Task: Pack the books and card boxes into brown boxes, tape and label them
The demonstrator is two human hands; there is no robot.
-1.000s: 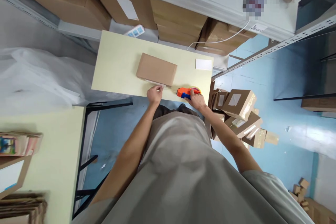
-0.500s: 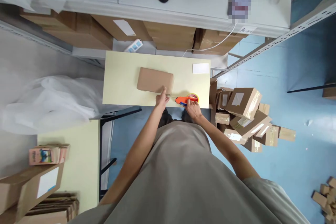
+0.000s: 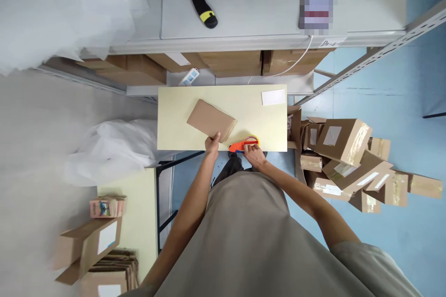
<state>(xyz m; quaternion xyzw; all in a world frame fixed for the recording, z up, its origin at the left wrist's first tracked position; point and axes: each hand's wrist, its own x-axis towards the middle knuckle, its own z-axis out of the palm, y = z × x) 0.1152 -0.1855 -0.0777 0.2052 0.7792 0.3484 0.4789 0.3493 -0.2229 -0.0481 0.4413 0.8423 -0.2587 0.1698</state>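
Though the box (image 3: 208,119) looks closed, taping seems unfinished: left grip (image 3: 212,145) pinching its edge, right grip (image 3: 254,154) around the tape dispenser (image 3: 237,147).

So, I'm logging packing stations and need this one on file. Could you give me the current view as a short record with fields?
Left hand: thumb on the brown box, at its near edge
Right hand: holding an orange tape dispenser
Work surface: pale yellow table; box lies at an angle
Far right corner of table: white paper
Shelf above: black-and-yellow utility knife
Floor at right: piled cartons, several with white labels
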